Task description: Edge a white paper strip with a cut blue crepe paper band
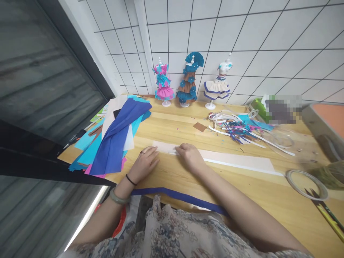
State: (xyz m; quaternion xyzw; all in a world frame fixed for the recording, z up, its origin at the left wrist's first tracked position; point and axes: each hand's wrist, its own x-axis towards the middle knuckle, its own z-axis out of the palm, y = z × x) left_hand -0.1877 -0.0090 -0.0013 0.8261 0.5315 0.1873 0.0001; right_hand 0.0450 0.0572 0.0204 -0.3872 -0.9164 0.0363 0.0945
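- Ring [142,152]: thin and dark, at 8 o'clock from the view's centre, around one of the left fingers [149,152].
- Cord [130,180]: slim, plain, black, looped about the left wrist, at 7 o'clock.
- Bangle [118,196]: thick, smooth, grey-green, at the cord's 7 o'clock.
- Garment [174,234]: pale, blue-grey and brownish floral print, at 6 o'clock; gathered tuft [156,203] towards its 11 o'clock.

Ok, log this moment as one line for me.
left hand: at pale strip, left end | right hand: at pale strip, fingers curled | near body: blue strip | back: three dressed figurines
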